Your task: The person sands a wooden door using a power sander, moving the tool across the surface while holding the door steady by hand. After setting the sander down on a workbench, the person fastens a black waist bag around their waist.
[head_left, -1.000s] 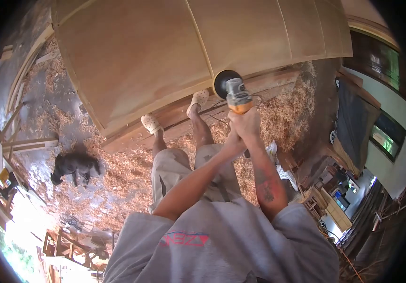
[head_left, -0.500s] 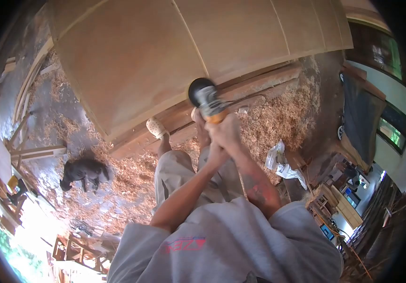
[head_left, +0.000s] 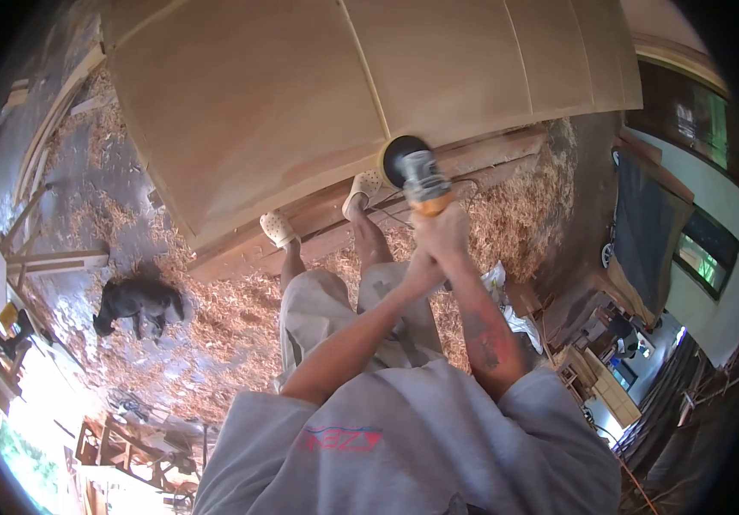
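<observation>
**Head view**

1. Tool count: one grinder (head_left: 419,178), with a grey body, an orange rear section and one black disc (head_left: 398,158).
2. Tool position: the disc lies against the lower edge of one large curved wood panel (head_left: 284,94). The contact point is just left of a pale seam line that runs up the panel.
3. Hands: two, both the person's own.
   - The right hand (head_left: 445,230) is wrapped tight around the orange rear section of the grinder. Its forearm carries a tattoo.
   - The left hand (head_left: 424,264) is closed directly beneath the right hand, clasped on the tail of the same tool. Its fingers are partly hidden.
4. Both arms are extended forward from a grey sweatshirt (head_left: 404,438).
5. Feet: two pale clogs (head_left: 278,227), both standing beside the timber beams (head_left: 327,225) under the panel edge.
6. Animals: one dark dog (head_left: 135,302), standing well apart at the left.

**Surface and room**

1. The floor (head_left: 69,184) is grey and covered in heaps of wood shavings (head_left: 215,322).
2. One white plastic bag (head_left: 507,300) lies near the right forearm.
3. Loose wooden laths (head_left: 52,262) lie at the left.
4. A dark cloth (head_left: 644,227) hangs at the right, beside a wall with windows (head_left: 700,257).
</observation>
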Tool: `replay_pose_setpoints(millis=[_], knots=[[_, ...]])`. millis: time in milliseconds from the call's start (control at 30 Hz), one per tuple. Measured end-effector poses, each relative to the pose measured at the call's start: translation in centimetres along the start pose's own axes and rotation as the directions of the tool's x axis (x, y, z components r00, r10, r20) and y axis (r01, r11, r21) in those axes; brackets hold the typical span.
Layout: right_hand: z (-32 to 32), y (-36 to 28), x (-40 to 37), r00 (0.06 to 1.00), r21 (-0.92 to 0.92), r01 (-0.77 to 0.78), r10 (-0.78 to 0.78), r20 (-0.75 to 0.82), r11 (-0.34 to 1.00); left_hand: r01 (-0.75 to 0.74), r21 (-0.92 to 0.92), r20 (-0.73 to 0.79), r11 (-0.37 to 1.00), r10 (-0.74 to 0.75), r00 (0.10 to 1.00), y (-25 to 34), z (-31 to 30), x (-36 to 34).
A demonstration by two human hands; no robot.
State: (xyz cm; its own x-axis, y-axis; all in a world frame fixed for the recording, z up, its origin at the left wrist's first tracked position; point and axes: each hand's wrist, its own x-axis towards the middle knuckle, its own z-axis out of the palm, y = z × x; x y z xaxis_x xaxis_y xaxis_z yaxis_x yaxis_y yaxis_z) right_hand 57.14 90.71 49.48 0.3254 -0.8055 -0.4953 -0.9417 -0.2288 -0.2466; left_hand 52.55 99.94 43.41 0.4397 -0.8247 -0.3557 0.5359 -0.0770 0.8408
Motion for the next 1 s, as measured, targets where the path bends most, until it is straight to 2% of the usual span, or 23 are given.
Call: replay_pose_setpoints(millis=[67, 100, 133, 167, 200, 267, 300, 333, 367, 400, 467, 500, 533, 600, 767, 867, 900, 967, 1000], knots=[[-0.2, 3.2, 2.8, 0.995, 0.074, 0.001, 0.007, -0.099, 0.997, -0.036, 0.044, 0.026, 0.998, 0.035, 0.999, 1.1, 1.2, 2.4], [-0.8, 3.1, 3.1, 0.996, 0.075, 0.003, 0.004, -0.092, 0.997, 0.092, 0.009, 0.035, 0.996, -0.093, 0.995, 1.3, 1.6, 3.3], [-1.4, 3.1, 3.3, 0.994, 0.170, 0.006, 0.014, -0.113, 0.985, 0.217, -0.024, 0.047, 0.976, -0.216, 0.975, 1.4, 1.6, 3.6], [-1.6, 2.8, 3.4, 0.991, 0.263, 0.013, 0.023, -0.133, 0.965, 0.215, -0.021, 0.038, 0.976, -0.214, 0.976, 1.6, 1.3, 3.5], [-1.4, 2.3, 3.1, 0.992, 0.265, 0.021, 0.012, -0.126, 0.964, 0.194, 0.015, 0.029, 0.981, -0.194, 0.981, 1.4, 1.0, 3.3], [-0.4, 1.1, 1.7, 0.991, 0.340, 0.129, -0.107, -0.082, 0.932, 0.175, 0.058, -0.005, 0.983, -0.175, 0.985, 1.2, -0.1, 2.4], [1.1, 1.5, 1.7, 0.996, 0.176, 0.087, -0.086, -0.013, 0.981, 0.081, 0.084, -0.090, 0.993, -0.074, 0.993, 0.8, -0.9, 1.2], [2.1, 0.2, 0.5, 0.994, 0.187, 0.102, -0.106, 0.009, 0.977, -0.009, 0.121, -0.173, 0.993, 0.030, 0.985, 0.5, -2.0, -0.1], [3.4, -1.0, -1.2, 0.988, 0.181, 0.153, -0.154, -0.009, 0.971, 0.049, 0.072, -0.203, 0.996, -0.033, 0.979, 0.2, -3.1, -1.4], [4.5, -2.3, -2.4, 0.979, 0.174, 0.203, -0.201, -0.029, 0.964, 0.052, 0.082, -0.229, 0.995, -0.032, 0.973, 0.5, -4.4, -2.6], [5.8, -5.6, -5.0, 0.969, 0.288, 0.238, -0.247, -0.006, 0.928, 0.042, 0.067, -0.265, 0.997, -0.023, 0.964, 1.2, -6.9, -5.1], [6.9, -5.9, -5.6, 0.967, 0.181, 0.228, -0.244, 0.072, 0.957, 0.075, -0.010, -0.258, 0.997, -0.075, 0.963, 1.4, -8.0, -6.0], [8.0, -6.1, -6.1, 0.961, 0.068, 0.227, -0.234, 0.145, 0.972, 0.068, -0.011, -0.274, 0.998, -0.068, 0.959, 1.6, -8.7, -7.0], [9.9, -7.3, -7.4, 0.941, 0.051, 0.282, -0.287, 0.180, 0.958, -0.023, -0.166, -0.315, 0.986, -0.031, 0.949, 2.2, -10.1, -8.5], [12.7, -11.2, -9.6, 0.884, -0.054, 0.431, -0.409, 0.228, 0.901, -0.107, -0.151, -0.410, 0.983, 0.037, 0.911, 2.7, -14.0, -10.0], [12.8, -12.7, -10.2, 0.842, -0.019, 0.492, -0.471, 0.263, 0.870, -0.181, -0.153, -0.474, 0.972, 0.088, 0.876, 2.7, -14.9, -9.9], [12.9, -12.9, -10.3, 0.830, -0.030, 0.517, -0.492, 0.264, 0.856, -0.204, -0.205, -0.483, 0.957, 0.083, 0.872, 3.2, -14.7, -10.2], [12.6, -12.6, -10.6, 0.819, 0.068, 0.521, -0.521, 0.242, 0.851, -0.246, -0.262, -0.500, 0.933, 0.087, 0.862, 3.9, -14.1, -10.7], [12.2, -12.7, -10.6, 0.810, 0.057, 0.537, -0.534, 0.242, 0.842, -0.175, -0.319, -0.489, 0.931, -0.004, 0.872, 4.1, -13.8, -10.8]])
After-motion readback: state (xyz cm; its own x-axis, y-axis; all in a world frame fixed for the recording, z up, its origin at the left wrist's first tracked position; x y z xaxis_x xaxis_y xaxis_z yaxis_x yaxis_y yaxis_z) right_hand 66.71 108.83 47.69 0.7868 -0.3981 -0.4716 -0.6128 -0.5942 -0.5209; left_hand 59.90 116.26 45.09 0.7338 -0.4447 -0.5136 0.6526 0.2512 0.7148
